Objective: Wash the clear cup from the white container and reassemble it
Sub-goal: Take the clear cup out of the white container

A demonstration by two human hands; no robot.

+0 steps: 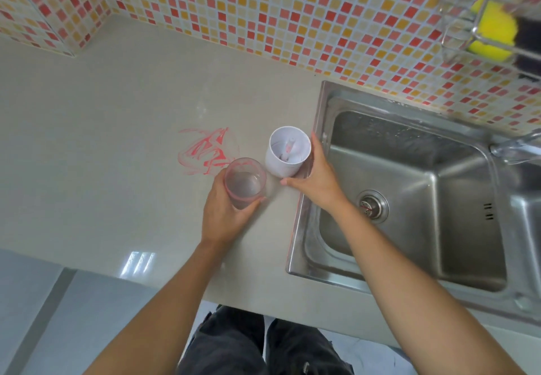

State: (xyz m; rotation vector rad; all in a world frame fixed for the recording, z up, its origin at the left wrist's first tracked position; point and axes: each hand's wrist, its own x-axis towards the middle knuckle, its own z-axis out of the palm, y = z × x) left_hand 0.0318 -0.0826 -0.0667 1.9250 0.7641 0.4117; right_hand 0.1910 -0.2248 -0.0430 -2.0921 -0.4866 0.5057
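Note:
My left hand point(224, 216) is wrapped around the clear cup point(245, 183), which is upright just above the counter and has a pinkish rim. To its right stands the white container point(288, 152) on the counter, open at the top, with a small white and red item inside. My right hand point(314, 177) rests against the container's right side, thumb stretched along its base and fingers up its wall. Cup and container are close but apart.
A red smear point(205, 152) marks the beige counter point(117, 140) left of the cup. A steel sink point(409, 187) with a drain point(372, 205) lies to the right, its faucet point(515, 149) at the far right. A wire rack with a yellow sponge point(494, 33) hangs on the tiled wall.

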